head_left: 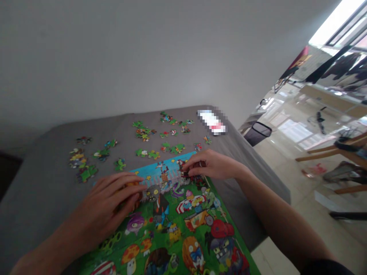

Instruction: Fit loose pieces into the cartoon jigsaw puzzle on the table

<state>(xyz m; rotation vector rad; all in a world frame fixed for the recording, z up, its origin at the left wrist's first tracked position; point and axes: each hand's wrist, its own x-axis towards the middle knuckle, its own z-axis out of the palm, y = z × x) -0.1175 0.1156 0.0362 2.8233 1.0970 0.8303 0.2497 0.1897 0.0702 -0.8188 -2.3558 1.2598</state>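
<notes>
A colourful cartoon jigsaw puzzle (174, 214) with a green ground and a blue top strip lies on the grey-covered table. My left hand (114, 200) rests flat over its upper left part, fingers stretched out and pointing right, holding nothing. At the upper right corner, the thumb and fingers of my right hand (208, 165) are pinched on a puzzle piece (183, 167) with dark and red print. The piece is partly covered by the fingers, and I cannot tell whether it sits flush with the puzzle.
Loose puzzle pieces (143, 131) lie in groups beyond the puzzle, with more pieces (78, 158) at the left. A phone (212, 122) with a lit, blurred-out screen lies near the table's far right corner. A pale wall stands behind; chairs (258, 131) are to the right.
</notes>
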